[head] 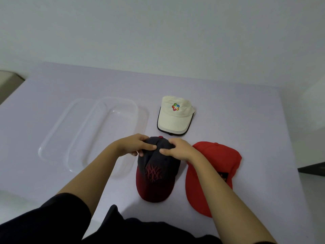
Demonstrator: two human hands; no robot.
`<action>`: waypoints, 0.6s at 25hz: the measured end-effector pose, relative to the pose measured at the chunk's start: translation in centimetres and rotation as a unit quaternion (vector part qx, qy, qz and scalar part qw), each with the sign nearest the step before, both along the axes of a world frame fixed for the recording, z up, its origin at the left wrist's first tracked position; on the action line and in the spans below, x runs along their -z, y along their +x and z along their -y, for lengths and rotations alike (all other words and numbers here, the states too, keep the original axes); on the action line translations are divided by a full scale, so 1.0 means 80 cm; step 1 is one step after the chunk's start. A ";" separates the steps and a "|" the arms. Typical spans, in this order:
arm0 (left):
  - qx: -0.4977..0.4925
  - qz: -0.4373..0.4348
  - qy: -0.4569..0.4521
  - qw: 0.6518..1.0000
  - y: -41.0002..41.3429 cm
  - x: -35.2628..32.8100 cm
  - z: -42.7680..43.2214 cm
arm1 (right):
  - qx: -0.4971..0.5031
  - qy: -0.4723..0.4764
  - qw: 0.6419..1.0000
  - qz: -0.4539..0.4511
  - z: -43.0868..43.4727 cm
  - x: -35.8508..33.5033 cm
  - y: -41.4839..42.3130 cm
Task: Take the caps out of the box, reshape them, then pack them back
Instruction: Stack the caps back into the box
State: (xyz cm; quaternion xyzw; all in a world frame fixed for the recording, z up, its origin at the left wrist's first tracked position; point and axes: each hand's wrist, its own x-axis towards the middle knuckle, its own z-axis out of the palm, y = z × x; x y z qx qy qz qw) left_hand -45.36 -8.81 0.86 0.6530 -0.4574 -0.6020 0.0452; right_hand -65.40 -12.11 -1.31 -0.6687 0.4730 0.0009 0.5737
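The box (109, 131) lies at the left of the bench (246, 106). Right of it sits the near cap (156, 176), left hand (135, 144) and right hand (177, 148) gripping its far end. The side cap (211, 164) lies just right of that; the far cap (174, 118) sits behind both

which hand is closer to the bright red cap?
Right. The right hand grips the dark cap at its crown, beside the red cap; the left hand grips the crown's other side, farther off.

Red cap (213, 155) patch half behind right forearm (226, 196); dark object (313, 169) off right edge
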 end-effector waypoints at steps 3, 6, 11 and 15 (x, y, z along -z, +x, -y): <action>0.025 -0.031 0.017 0.999 0.000 -0.018 -0.002 | 0.053 0.133 0.981 0.130 -0.012 0.009 -0.008; 0.046 -0.036 0.055 0.997 0.001 -0.030 -0.002 | 0.088 0.153 0.966 0.189 -0.018 0.011 -0.012; 0.048 -0.093 0.006 0.995 -0.004 -0.064 -0.001 | 0.111 0.101 0.960 0.236 -0.024 -0.034 -0.021; 0.069 -0.086 -0.052 0.993 -0.015 -0.088 -0.008 | 0.123 0.039 0.960 0.250 -0.033 -0.073 -0.023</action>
